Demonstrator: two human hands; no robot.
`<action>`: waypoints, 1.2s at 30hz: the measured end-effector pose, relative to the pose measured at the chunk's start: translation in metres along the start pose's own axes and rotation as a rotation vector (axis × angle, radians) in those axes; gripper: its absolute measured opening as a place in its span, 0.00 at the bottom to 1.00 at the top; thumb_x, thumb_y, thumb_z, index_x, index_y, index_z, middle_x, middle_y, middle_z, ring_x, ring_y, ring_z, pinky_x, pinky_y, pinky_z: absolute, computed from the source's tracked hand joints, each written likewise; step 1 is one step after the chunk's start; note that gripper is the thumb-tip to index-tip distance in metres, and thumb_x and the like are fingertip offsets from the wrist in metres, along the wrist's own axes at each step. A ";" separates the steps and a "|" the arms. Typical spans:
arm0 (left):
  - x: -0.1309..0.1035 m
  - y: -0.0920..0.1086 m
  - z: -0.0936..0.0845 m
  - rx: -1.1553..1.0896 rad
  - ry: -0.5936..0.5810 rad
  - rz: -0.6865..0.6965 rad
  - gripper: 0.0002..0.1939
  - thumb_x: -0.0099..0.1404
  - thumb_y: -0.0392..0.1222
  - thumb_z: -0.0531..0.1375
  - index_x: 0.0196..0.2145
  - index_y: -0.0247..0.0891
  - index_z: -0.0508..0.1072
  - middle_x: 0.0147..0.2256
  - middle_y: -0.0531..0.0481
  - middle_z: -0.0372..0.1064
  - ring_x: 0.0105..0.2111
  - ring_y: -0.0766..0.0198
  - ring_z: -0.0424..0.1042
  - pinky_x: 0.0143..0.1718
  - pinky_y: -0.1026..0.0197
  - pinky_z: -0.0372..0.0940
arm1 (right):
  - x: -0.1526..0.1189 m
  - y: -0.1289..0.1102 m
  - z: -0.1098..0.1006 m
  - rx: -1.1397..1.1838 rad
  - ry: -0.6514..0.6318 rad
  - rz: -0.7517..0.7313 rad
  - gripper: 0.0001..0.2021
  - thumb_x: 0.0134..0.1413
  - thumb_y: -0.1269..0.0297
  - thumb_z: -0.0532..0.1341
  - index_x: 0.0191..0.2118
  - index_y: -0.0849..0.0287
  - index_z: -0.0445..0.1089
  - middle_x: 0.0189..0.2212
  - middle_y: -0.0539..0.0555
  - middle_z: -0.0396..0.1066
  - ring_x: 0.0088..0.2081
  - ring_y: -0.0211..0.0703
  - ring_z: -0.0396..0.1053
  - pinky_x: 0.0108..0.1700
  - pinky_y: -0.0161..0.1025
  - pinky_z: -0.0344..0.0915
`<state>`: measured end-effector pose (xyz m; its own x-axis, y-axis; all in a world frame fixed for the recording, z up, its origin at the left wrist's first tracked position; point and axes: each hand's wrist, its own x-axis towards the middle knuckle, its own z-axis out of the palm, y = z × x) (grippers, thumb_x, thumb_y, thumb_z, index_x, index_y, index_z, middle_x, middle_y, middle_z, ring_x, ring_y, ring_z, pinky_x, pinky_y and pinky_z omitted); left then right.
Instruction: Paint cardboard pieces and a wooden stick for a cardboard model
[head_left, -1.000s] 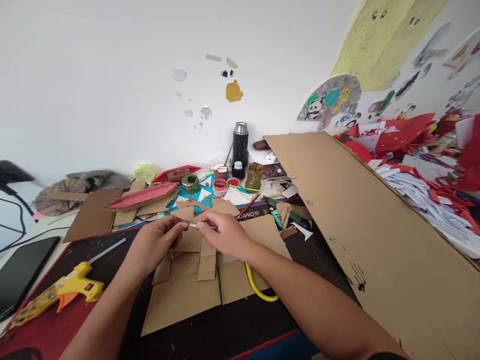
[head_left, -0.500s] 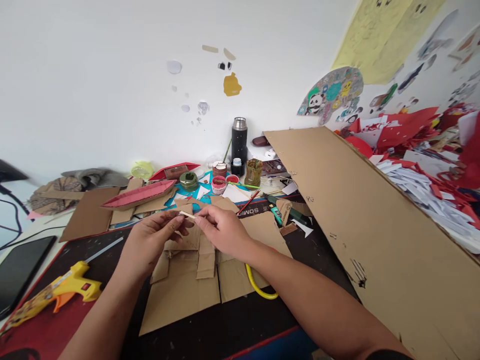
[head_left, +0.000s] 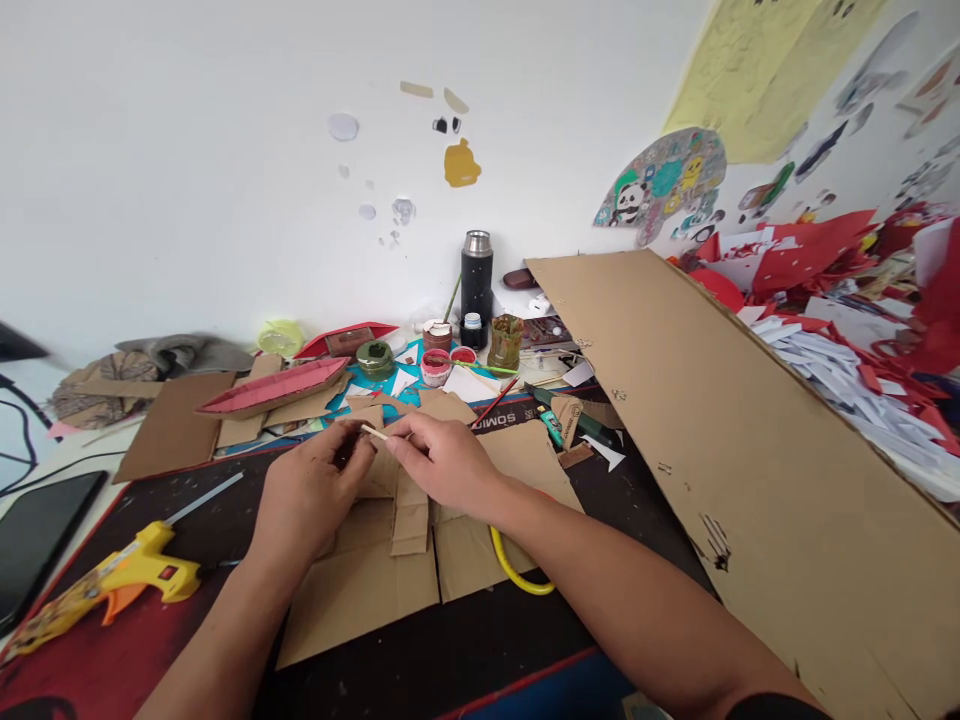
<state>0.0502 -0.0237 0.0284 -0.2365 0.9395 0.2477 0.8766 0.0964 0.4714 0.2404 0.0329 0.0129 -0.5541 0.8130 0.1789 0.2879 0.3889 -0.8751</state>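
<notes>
- Right hand (head_left: 450,460): thumb pressed to forefinger, no gap seen, pinching one end of the stick.
- Left hand (head_left: 311,490): fingers curled, thumb a little apart from them; whether a fingertip touches the stick's other end is unclear.
- Stick (head_left: 375,433): short, pale, between the two hands, above the cardboard.
- Change: one second ago both hands pinched it, nearly level. Now it slants and the left thumb sits clear below it — the right hand probably carries it alone. Judged to be in-hand handling; stick not fixed to anything.
- Pose: forearms enter from the lower edge and converge at the stick; back of right hand upward.
- Glue gun (head_left: 150,570): on its side, left of the left forearm.
- Cardboard (head_left: 360,595): flat under the hands, smaller pieces on top. Yellow tube (head_left: 514,570) lies partly behind the right forearm.
- Farther: pink boat (head_left: 274,388), green jar (head_left: 375,362).
- Farthest: flask (head_left: 477,285), upright near the wall (head_left: 225,180).
</notes>
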 end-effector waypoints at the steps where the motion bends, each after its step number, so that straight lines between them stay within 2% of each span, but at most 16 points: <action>1: 0.000 -0.001 0.001 0.044 0.006 0.012 0.20 0.69 0.56 0.54 0.41 0.45 0.82 0.34 0.44 0.86 0.31 0.51 0.81 0.33 0.57 0.63 | 0.000 0.000 0.000 -0.015 -0.003 0.000 0.09 0.77 0.57 0.62 0.46 0.55 0.78 0.26 0.46 0.70 0.27 0.40 0.64 0.34 0.38 0.53; 6: 0.001 -0.005 0.006 0.176 0.016 0.057 0.14 0.68 0.53 0.54 0.31 0.47 0.73 0.29 0.45 0.81 0.30 0.51 0.80 0.32 0.57 0.60 | 0.000 0.002 0.001 -0.075 -0.016 -0.010 0.09 0.77 0.58 0.63 0.45 0.54 0.78 0.24 0.45 0.69 0.27 0.41 0.64 0.34 0.38 0.52; 12: 0.001 -0.006 0.007 0.260 -0.006 0.104 0.13 0.70 0.52 0.53 0.30 0.47 0.70 0.29 0.43 0.81 0.31 0.47 0.81 0.31 0.56 0.58 | 0.001 0.003 0.002 -0.085 -0.022 -0.016 0.09 0.77 0.57 0.63 0.44 0.54 0.79 0.21 0.45 0.66 0.26 0.42 0.63 0.33 0.39 0.50; 17: 0.001 -0.003 0.009 0.305 -0.022 0.090 0.13 0.71 0.53 0.51 0.32 0.47 0.68 0.30 0.40 0.82 0.32 0.45 0.83 0.31 0.54 0.57 | 0.000 0.001 0.002 -0.083 -0.035 -0.018 0.09 0.77 0.58 0.63 0.43 0.54 0.78 0.22 0.45 0.66 0.26 0.41 0.62 0.33 0.39 0.50; 20: 0.001 -0.001 0.011 0.288 -0.035 0.070 0.12 0.71 0.52 0.50 0.33 0.47 0.66 0.31 0.39 0.82 0.34 0.44 0.83 0.32 0.54 0.57 | 0.001 0.001 0.002 -0.086 -0.038 -0.019 0.09 0.77 0.58 0.63 0.43 0.54 0.78 0.22 0.45 0.66 0.26 0.42 0.62 0.33 0.39 0.50; 25: 0.004 0.001 0.011 0.173 -0.053 0.026 0.11 0.69 0.53 0.50 0.31 0.48 0.63 0.29 0.42 0.80 0.32 0.46 0.81 0.33 0.54 0.58 | 0.002 0.001 0.002 -0.093 -0.041 -0.015 0.10 0.77 0.58 0.63 0.43 0.54 0.79 0.22 0.45 0.66 0.27 0.42 0.63 0.34 0.39 0.50; 31: 0.007 0.004 0.006 -0.005 -0.124 -0.058 0.14 0.67 0.54 0.49 0.30 0.47 0.68 0.25 0.48 0.76 0.27 0.52 0.76 0.33 0.56 0.59 | 0.001 0.000 0.004 -0.111 -0.059 0.027 0.09 0.78 0.59 0.63 0.46 0.55 0.80 0.23 0.45 0.69 0.27 0.41 0.64 0.33 0.38 0.50; 36: 0.007 0.003 0.010 0.125 -0.066 -0.035 0.14 0.68 0.54 0.49 0.31 0.46 0.69 0.28 0.44 0.79 0.29 0.49 0.77 0.33 0.56 0.58 | 0.002 0.000 0.004 -0.124 -0.077 0.037 0.10 0.78 0.59 0.63 0.48 0.56 0.80 0.24 0.45 0.70 0.27 0.40 0.64 0.34 0.38 0.51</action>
<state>0.0552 -0.0141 0.0231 -0.2436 0.9540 0.1749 0.9146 0.1660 0.3687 0.2361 0.0332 0.0111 -0.5981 0.7940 0.1087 0.4010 0.4140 -0.8172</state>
